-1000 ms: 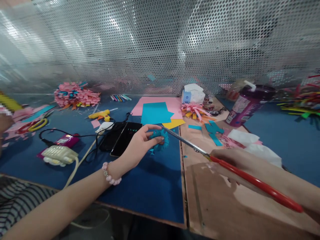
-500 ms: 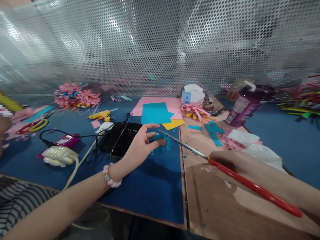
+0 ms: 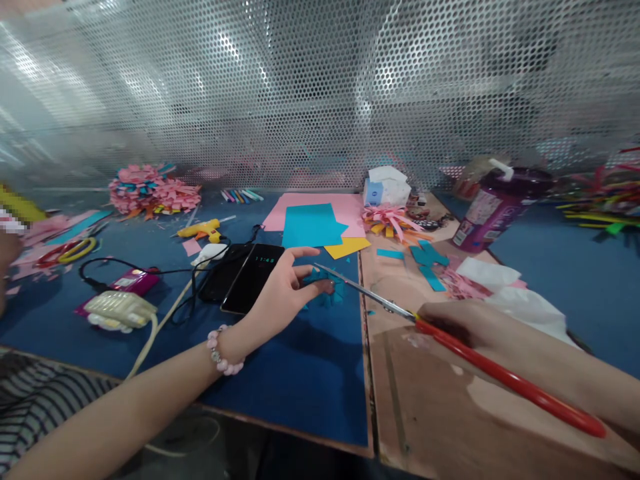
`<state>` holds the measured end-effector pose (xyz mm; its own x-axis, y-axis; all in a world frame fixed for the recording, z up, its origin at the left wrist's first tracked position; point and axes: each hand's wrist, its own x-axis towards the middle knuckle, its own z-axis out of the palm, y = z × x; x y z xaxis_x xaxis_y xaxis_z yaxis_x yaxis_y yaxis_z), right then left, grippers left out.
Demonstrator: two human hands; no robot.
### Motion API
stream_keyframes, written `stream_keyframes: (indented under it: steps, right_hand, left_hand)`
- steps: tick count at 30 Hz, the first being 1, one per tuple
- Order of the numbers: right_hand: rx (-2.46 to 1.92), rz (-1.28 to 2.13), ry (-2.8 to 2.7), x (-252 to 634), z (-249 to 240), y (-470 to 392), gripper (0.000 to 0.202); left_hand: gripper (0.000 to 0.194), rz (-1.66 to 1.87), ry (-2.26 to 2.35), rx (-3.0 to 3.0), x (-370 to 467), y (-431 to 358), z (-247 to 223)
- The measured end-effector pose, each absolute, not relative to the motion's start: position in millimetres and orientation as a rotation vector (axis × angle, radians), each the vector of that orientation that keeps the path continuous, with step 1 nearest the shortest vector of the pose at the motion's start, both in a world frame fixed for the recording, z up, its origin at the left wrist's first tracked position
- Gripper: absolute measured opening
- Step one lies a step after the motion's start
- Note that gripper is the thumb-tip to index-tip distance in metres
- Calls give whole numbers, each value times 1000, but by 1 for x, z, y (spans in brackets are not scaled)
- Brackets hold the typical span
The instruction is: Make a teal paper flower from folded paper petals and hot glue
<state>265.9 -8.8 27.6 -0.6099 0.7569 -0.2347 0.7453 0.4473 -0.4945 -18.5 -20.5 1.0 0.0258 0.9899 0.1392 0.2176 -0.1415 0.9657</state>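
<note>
My left hand (image 3: 287,283), with a beaded bracelet at the wrist, is closed on a fringed blue paper piece (image 3: 334,291) over the blue table top. My right hand (image 3: 463,323) grips long scissors (image 3: 380,301) with red handles. Their blades point left and reach over the blue piece, beside my left fingertips. Whether the blades touch the paper cannot be made out. Just behind lie a blue sheet (image 3: 313,225), a pink sheet (image 3: 280,212) and a yellow sheet (image 3: 347,249).
A phone (image 3: 250,283), a power strip (image 3: 120,310) with cables and a yellow glue gun (image 3: 200,230) are at left. A purple cup (image 3: 493,213), a tissue box (image 3: 385,188) and blue scraps (image 3: 430,267) stand or lie at right. Another person's striped clothing shows lower left.
The scissors' tips have shifted slightly left over the blue paper piece. My left hand has barely moved and keeps its hold.
</note>
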Motion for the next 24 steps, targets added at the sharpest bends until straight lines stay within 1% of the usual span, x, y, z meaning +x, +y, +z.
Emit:
stream_keyframes:
  steps: [4,9,14,24]
  right_hand:
    - [-1370,886,-2669,265,25,-7,13]
    - [-1447,827,-2661,259,30,-10,16]
    - [-1489,860,-2657,257,35,-14,13]
    - [-1413,839,-2674,254,36,-12,13]
  left_hand:
    - [58,1192,1262,1447,-19,-22,1]
    - [57,1206,1233,1405,-18,-22,2]
    - [57,1229,1185,1339,-16,-20,1]
    - [55,1197,1191,1355,-16,-20,2]
